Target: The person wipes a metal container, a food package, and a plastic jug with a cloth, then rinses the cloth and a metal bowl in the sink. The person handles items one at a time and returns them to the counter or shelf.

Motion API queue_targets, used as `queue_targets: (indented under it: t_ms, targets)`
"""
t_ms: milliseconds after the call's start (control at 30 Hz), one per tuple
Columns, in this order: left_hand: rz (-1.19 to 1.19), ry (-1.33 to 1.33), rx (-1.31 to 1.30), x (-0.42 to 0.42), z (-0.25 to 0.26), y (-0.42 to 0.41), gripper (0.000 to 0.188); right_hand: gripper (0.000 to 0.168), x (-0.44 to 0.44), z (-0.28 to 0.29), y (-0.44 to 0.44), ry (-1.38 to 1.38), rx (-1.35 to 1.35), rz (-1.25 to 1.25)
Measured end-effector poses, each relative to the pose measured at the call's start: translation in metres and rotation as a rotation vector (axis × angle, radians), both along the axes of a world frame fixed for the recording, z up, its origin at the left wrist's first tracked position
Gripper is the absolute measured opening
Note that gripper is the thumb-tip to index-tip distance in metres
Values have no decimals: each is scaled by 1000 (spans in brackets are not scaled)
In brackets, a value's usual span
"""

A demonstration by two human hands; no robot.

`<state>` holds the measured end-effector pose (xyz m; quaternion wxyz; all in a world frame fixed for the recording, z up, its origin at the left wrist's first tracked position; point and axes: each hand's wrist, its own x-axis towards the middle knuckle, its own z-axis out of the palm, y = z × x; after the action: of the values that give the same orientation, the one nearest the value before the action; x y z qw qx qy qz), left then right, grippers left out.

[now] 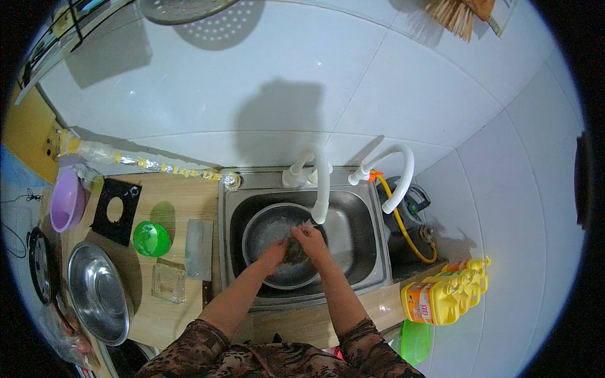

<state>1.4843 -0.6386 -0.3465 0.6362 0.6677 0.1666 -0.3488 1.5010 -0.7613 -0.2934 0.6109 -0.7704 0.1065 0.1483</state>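
Both my hands are over a round metal basin (264, 227) that stands in the stainless steel sink (342, 236). My right hand (309, 240) has its fingers closed on a small, pale, translucent thing (307, 226) just below the spout of the white curved faucet (322, 189). Close by on its left, my left hand (275, 253) has bent fingers near a dark, blurred patch in the basin; whether it grips anything cannot be told. A second white curved faucet (401, 179) rises at the sink's right back corner.
Left on the wooden counter (189, 198) lie a cleaver (199, 250), a green bowl (151, 239), a glass dish (168, 283), a black plate with a hole (116, 210), a steel basin (100, 293) and a purple basin (67, 201). Yellow jugs (439, 300) and a gas cylinder (409, 198) stand right.
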Motion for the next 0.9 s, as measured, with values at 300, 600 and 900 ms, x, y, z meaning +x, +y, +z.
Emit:
queue_targets:
  t_ms: [300, 600, 900]
  targets:
    - [234, -1224, 1010, -11, 51, 157, 13, 34, -22, -45, -1, -106, -809, 343]
    - [76, -565, 1229, 3, 77, 306, 17, 31, -23, -44, 4, 40, -614, 421]
    - [-108, -29, 1273, -1, 68, 304, 13, 29, -41, -94, -21, 94, -404, 412]
